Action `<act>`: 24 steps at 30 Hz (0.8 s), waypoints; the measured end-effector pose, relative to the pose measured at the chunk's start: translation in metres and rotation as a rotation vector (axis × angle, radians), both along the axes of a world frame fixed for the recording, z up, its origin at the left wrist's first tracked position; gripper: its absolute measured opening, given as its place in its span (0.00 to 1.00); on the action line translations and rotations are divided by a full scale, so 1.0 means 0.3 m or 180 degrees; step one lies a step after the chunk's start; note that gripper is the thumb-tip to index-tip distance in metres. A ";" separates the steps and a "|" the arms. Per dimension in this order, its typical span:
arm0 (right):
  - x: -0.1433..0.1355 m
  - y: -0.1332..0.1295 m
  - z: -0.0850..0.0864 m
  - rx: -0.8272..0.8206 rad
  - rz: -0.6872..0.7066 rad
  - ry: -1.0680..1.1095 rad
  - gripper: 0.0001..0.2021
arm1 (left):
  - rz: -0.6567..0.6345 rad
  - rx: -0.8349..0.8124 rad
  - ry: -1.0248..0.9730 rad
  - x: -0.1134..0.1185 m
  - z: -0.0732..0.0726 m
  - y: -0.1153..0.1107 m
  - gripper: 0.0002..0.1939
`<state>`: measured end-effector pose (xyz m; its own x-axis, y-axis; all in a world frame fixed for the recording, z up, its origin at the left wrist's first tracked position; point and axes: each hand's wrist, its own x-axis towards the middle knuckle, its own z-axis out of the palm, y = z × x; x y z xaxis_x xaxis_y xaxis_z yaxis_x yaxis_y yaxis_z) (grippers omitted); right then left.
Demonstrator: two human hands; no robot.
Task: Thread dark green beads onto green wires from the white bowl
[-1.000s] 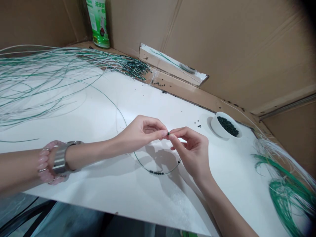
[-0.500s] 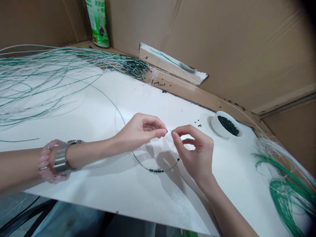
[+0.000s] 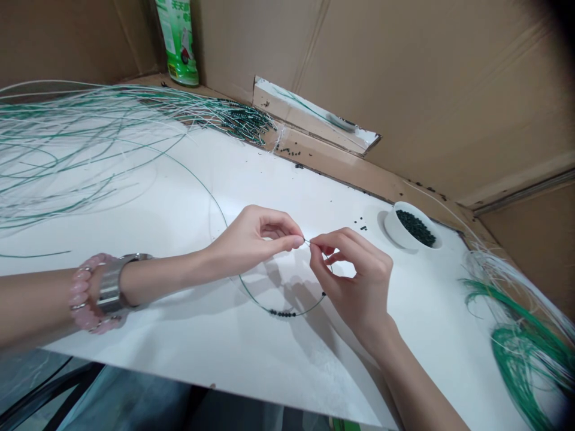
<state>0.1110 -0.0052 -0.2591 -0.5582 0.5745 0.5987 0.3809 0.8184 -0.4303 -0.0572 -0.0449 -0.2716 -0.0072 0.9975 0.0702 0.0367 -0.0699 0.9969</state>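
Note:
My left hand (image 3: 267, 236) is closed in a pinch, with a tiny dark bead (image 3: 304, 240) at its fingertips. Just to its right, my right hand (image 3: 354, 272) pinches a thin green cord (image 3: 251, 293); a short length spans the small gap between both sets of fingertips. The cord hangs in a loop below the hands. Several black beads (image 3: 282, 313) sit in a row at the bottom of the loop, and another dark bead (image 3: 323, 294) is threaded near my right palm. Whether the cord passes through the bead in my left fingertips is too small to tell.
A white bowl (image 3: 393, 230) of dark beads stands right of my hands, with loose beads beside it. Beaded strands (image 3: 245, 121) lie at the back left, green and white cords (image 3: 516, 353) at the right. A green bottle (image 3: 182, 45) stands against the cardboard wall (image 3: 404, 78).
My right fingertips have shifted slightly and now pinch the cord stretched toward my left hand. The hanging loop with its beads has moved a little left. My left hand has stayed nearly still.

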 end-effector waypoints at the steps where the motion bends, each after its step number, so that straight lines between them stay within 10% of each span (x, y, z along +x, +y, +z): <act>1: 0.000 0.000 0.000 0.0012 0.0012 -0.0008 0.07 | -0.0006 0.0010 -0.0002 0.000 -0.002 0.000 0.04; 12: 0.005 0.006 -0.009 0.0209 0.0263 -0.0145 0.08 | -0.0034 0.0340 0.0411 -0.009 -0.020 0.004 0.05; 24: -0.005 0.010 -0.024 -0.1023 0.0063 -0.0016 0.03 | 0.0041 0.0537 0.0934 -0.018 -0.034 0.005 0.08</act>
